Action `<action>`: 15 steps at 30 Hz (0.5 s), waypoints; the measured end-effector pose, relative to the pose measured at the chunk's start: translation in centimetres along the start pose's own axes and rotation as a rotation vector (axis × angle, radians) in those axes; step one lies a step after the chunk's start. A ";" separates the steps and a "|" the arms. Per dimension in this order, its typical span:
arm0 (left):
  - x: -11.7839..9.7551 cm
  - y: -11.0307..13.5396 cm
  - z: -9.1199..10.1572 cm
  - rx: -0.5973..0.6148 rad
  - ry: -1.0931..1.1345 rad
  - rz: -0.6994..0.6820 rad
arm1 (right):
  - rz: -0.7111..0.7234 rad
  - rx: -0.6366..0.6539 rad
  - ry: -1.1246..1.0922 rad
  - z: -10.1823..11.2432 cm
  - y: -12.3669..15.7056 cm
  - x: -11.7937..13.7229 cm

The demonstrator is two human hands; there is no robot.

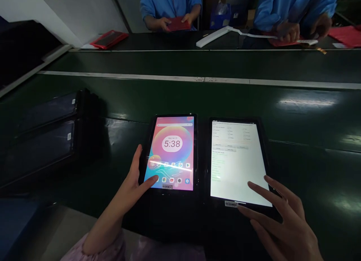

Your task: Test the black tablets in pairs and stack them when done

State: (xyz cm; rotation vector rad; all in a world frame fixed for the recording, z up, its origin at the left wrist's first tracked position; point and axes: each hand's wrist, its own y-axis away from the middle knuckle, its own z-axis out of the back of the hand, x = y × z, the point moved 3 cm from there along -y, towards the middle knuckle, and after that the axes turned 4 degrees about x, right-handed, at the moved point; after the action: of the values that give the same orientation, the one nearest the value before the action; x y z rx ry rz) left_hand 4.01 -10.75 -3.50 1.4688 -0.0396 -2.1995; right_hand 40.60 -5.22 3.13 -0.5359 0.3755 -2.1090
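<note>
The left hand (124, 191), coming from a pink sleeve (98, 248), is spread wide and grips nothing: one fingertip (153, 180) touches the lower left of the screen on the left tablet (172, 152), and another lies just beside that tablet's left edge. The screen shows a clock reading 5:38. Just right of this tablet lies the right tablet (238, 163), showing a white page of text, with the right hand (282, 225) open at its lower right corner, fingers (255, 187) splayed over the screen and holding nothing. Left of the left tablet, two dark tablets (46, 133) lie side by side on the green belt (299, 118). Beyond the left tablet, across the belt, two co-workers in blue smocks (169, 1) handle red cases (177, 24) at a far bench, with a further red case (109, 39) and a blue crate (220, 16) nearby.
</note>
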 end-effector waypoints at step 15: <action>1.4 -1.1 0.9 -0.065 0.567 0.267 | -0.121 -0.017 0.032 -1.8 -1.6 1.5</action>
State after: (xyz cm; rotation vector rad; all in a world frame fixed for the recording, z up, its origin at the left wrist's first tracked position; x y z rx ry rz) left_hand 2.34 -10.54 -4.61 1.8725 0.0256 -1.5067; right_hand 37.81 -5.47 2.72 -0.5474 0.3874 -2.2351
